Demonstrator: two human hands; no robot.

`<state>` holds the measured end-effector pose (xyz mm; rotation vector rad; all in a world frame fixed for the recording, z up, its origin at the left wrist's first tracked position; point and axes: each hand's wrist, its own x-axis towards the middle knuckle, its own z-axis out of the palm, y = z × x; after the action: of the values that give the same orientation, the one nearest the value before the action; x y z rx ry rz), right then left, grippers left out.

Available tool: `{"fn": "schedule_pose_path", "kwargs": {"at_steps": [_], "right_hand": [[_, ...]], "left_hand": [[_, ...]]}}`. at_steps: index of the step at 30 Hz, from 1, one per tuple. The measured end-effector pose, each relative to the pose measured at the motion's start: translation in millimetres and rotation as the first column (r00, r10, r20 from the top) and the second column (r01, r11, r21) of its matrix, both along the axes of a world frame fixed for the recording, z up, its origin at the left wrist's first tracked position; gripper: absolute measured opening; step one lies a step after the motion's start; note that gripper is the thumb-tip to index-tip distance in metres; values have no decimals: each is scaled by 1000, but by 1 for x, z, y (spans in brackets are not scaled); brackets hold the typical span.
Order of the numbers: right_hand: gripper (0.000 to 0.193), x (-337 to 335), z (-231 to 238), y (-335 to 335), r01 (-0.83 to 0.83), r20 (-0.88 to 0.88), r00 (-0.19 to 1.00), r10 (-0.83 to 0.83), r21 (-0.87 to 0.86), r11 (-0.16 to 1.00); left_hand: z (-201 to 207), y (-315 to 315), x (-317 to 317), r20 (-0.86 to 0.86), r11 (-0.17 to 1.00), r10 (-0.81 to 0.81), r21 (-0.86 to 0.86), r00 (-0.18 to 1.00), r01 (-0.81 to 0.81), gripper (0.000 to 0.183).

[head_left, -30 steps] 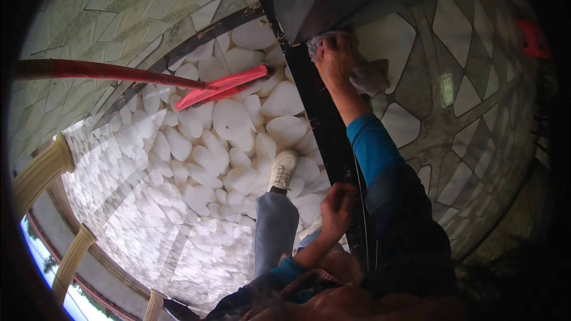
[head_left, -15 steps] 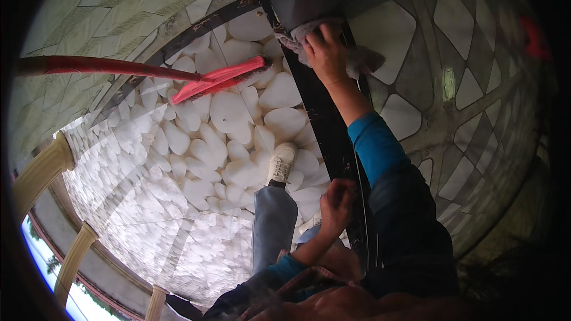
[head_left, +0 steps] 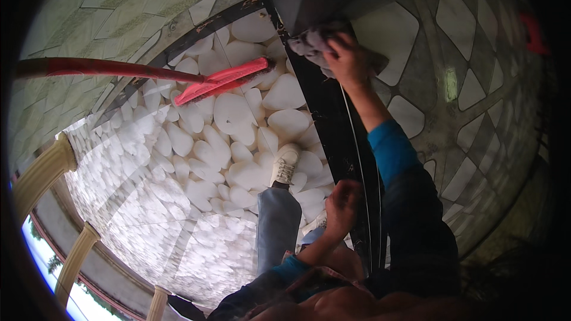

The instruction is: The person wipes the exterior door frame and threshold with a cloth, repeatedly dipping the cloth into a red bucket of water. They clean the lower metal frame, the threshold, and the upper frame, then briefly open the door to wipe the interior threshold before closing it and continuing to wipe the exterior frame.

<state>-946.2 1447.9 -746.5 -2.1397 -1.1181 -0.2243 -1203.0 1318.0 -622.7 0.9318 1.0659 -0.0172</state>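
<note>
My right hand (head_left: 347, 62) presses a crumpled grey cloth (head_left: 314, 46), its fingers bent over it. Under the cloth lie the top end of a long black strip (head_left: 324, 104) and the foot of a dark upright panel (head_left: 300, 0). Part of the cloth spreads to the right beyond my wrist. Lower down, my left hand (head_left: 342, 207) is curled into a fist close to the same strip. Its fingertips are blurred and turned away, so anything inside stays hidden.
A red broom (head_left: 223, 80) with a red handle lies over the white pebble-patterned floor (head_left: 232, 116) at left. My shoe (head_left: 285, 163) rests on that floor. Right of the strip is grey floor (head_left: 404, 113) with white shapes. Cream columns (head_left: 44, 169) stand at far left.
My right hand and the cloth have slid to the right along the foot of the dark panel. My left hand stays closed in nearly the same place.
</note>
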Motion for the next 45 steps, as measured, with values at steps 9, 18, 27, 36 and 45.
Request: {"fn": "schedule_pose_path", "kwargs": {"at_steps": [9,18,27,36,45], "right_hand": [[39,36,108,-110,452,-897,442,17,239,859],[67,11,-33,-14,49,96,995,0,-510,859],[43,-76,-22,-169,-165,-130,984,118,-456,875],[30,-191,17,-362,-183,-415,908,-63,-527,830],[40,-63,83,-248,209,-801,590,-98,35,977]], "left_hand": [[4,-1,10,5,993,111,-32,994,-111,10],[1,-9,0,29,995,78,-68,997,-76,8],[2,-25,4,-34,992,-117,36,993,118,8],[6,-42,0,-8,982,-182,52,983,182,9],[5,-54,-5,-3,987,-145,66,989,145,10]]}}
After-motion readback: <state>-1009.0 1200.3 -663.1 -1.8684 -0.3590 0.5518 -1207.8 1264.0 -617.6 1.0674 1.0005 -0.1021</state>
